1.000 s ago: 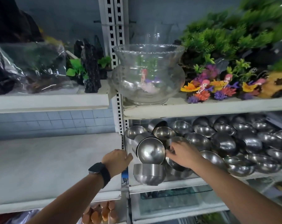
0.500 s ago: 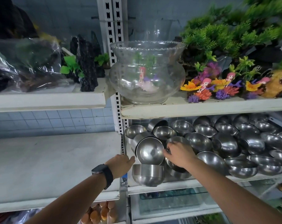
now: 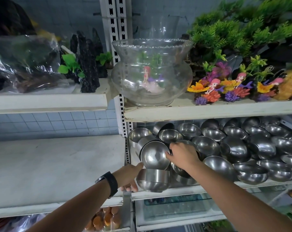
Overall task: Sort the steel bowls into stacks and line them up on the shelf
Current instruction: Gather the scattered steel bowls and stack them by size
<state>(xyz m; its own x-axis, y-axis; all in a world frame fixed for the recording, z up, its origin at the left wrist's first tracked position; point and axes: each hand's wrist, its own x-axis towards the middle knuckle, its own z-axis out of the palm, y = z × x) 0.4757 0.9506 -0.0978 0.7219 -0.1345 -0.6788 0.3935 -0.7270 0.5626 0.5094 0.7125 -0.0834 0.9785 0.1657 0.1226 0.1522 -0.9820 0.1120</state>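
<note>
Several steel bowls (image 3: 233,148) lie loose and tilted across the right-hand shelf (image 3: 175,192). A tilted stack of bowls (image 3: 154,155) leans on its side at the shelf's left end, its open face toward me. My right hand (image 3: 182,154) grips this stack at its right rim. Below it an upright steel bowl (image 3: 152,180) stands at the shelf's front edge. My left hand (image 3: 127,176), with a black watch on the wrist, touches this bowl's left side with fingers spread.
A glass fishbowl (image 3: 152,72) stands on the upper shelf right above the bowls, beside plastic plants and coral ornaments (image 3: 225,87). A perforated white upright (image 3: 120,106) divides the shelves. The left shelf (image 3: 50,164) is a bare white board.
My left hand has moved right and reached the upright bowl at the front edge. My right hand has shifted onto the rim of the tilted stack.
</note>
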